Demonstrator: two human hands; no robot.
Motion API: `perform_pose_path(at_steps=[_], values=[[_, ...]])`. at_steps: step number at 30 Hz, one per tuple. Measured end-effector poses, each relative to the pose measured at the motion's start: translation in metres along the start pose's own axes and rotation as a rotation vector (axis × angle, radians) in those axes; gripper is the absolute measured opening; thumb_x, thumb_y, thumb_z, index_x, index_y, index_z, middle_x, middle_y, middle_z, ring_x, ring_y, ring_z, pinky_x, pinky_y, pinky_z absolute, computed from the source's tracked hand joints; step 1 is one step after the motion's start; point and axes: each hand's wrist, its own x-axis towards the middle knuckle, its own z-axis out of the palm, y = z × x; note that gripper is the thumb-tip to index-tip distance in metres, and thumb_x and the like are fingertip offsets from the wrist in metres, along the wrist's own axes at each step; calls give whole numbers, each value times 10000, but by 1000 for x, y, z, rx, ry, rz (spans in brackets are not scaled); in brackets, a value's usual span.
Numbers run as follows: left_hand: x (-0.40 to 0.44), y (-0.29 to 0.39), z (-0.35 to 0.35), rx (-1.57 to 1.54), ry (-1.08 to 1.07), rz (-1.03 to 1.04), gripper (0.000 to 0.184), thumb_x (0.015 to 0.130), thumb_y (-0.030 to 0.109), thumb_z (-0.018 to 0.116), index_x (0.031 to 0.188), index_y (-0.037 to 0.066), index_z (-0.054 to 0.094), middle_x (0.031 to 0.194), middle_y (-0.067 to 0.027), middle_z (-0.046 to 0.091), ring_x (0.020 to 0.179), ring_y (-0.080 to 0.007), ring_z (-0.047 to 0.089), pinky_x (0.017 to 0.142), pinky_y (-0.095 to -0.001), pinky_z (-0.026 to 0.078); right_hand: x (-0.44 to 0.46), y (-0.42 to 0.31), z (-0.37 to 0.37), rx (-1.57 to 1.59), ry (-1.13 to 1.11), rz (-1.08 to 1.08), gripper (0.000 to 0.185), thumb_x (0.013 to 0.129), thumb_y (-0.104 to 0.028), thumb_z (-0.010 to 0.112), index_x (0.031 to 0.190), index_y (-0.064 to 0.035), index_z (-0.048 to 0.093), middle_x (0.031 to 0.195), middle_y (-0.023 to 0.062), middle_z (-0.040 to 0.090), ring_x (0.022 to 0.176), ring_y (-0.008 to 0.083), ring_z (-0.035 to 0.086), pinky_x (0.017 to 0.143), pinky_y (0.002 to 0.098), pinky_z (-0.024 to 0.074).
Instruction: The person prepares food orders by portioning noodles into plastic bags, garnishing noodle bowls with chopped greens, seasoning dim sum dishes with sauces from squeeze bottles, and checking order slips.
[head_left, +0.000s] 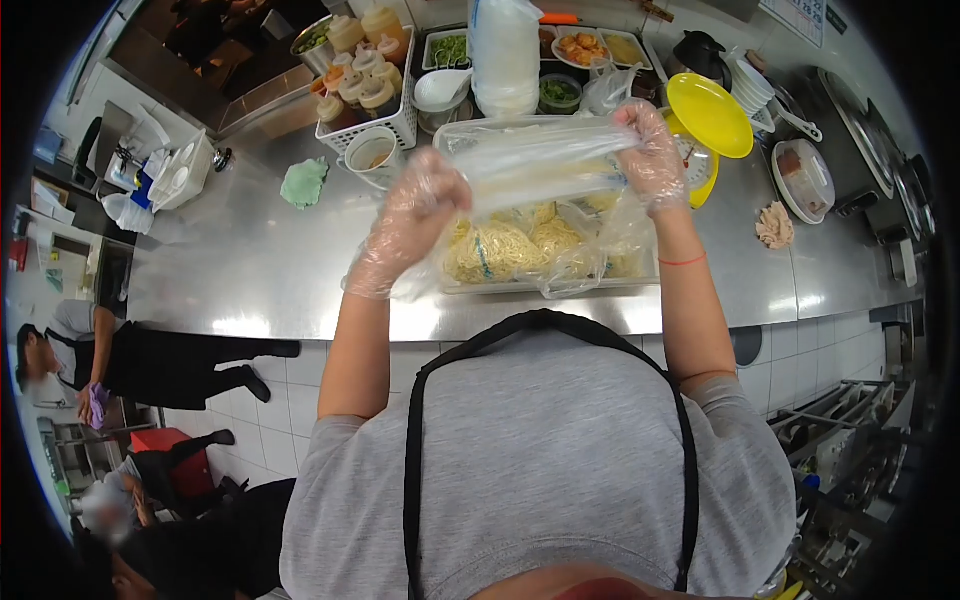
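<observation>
Both my hands wear clear plastic gloves. Stretched between them is a clear plastic bag, pulled taut over the back of a white tray. My left hand is closed on the bag's left end, with its fingers curled. At the right end, my right hand pinches the plastic near the yellow scale. In the tray below lie bags of yellow noodles, in thin clear plastic. Loose plastic hangs over the tray's front edge.
Left of the tray are a white cup, a basket of sauce bottles and a green cloth. On the right stand a yellow scale, a yellow plate, a pink cloth and a lidded container. Co-workers are at far left.
</observation>
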Motion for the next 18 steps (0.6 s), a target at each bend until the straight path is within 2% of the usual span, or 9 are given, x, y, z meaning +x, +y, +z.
perform_pose_path(at_steps=[2, 4, 5, 7, 9, 11, 13, 16, 18], values=[[6, 3, -3, 13, 189, -91, 185, 664, -124, 522, 785, 13, 548, 827, -64, 452, 802, -186, 509, 734, -303, 427, -3, -16, 1, -1, -63, 31, 267, 654, 43, 542, 899, -57, 506, 802, 29, 508, 768, 141, 491, 716, 246, 405], [7, -1, -9, 441, 410, -14, 163, 753, -4, 548, 889, 76, 589, 882, -99, 518, 855, -251, 532, 764, -336, 436, -5, -30, 11, 214, -93, 3, 274, 698, -45, 627, 935, -45, 490, 854, 26, 519, 785, 136, 495, 729, 257, 416], [5, -6, -15, 444, 410, -17, 163, 753, -4, 548, 889, 76, 589, 882, -99, 518, 855, -251, 532, 764, -336, 436, -6, -28, 21, 218, -95, 4, 274, 698, -45, 627, 935, -45, 490, 854, 26, 519, 785, 136, 495, 729, 257, 416], [-3, -19, -34, 766, 618, -7, 229, 757, 32, 567, 978, 84, 591, 989, -123, 543, 921, -277, 536, 799, -338, 431, -7, -21, 42, 365, -8, -18, 420, 703, -211, 701, 1009, -36, 471, 912, 32, 511, 825, 122, 494, 759, 266, 428], [-15, -20, -52, 770, 679, -44, 224, 763, 46, 573, 985, 75, 589, 1026, -135, 541, 953, -285, 531, 823, -343, 424, -16, -30, 45, 29, -454, 246, 561, 696, -275, 710, 1131, -50, 436, 1030, 87, 515, 943, 161, 519, 849, 285, 431], [-22, -24, -64, 776, 742, -83, 222, 769, 61, 578, 991, 66, 587, 1064, -146, 539, 985, -294, 526, 847, -349, 416, -27, -36, 61, -103, -883, 1, 688, 650, -380, 727, 1161, -39, 417, 1103, 132, 514, 984, 219, 525, 870, 327, 426], [-30, -28, -70, 803, 755, -52, 260, 778, 85, 586, 1033, 44, 567, 1096, -161, 524, 1018, -303, 510, 877, -354, 401, -54, -29, 89, -189, -802, -334, 675, 633, -343, 735, 1145, -32, 424, 1103, 160, 514, 980, 280, 528, 873, 352, 419], [-33, -26, -69, 811, 753, -72, 317, 777, 105, 600, 1076, 22, 535, 1134, -176, 503, 1043, -311, 496, 891, -362, 391, -46, -48, 100, -294, -1125, -162, 644, 607, -308, 741, 1105, -28, 444, 1066, 168, 518, 982, 324, 514, 860, 369, 414], [-30, -24, -67, 831, 754, -59, 353, 769, 102, 607, 1102, 25, 519, 1153, -180, 491, 1062, -315, 486, 899, -363, 387, -37, -63, 95, -333, -1184, -128, 626, 596, -288, 743, 1084, -28, 449, 1050, 169, 520, 979, 329, 510, 843, 371, 418]])
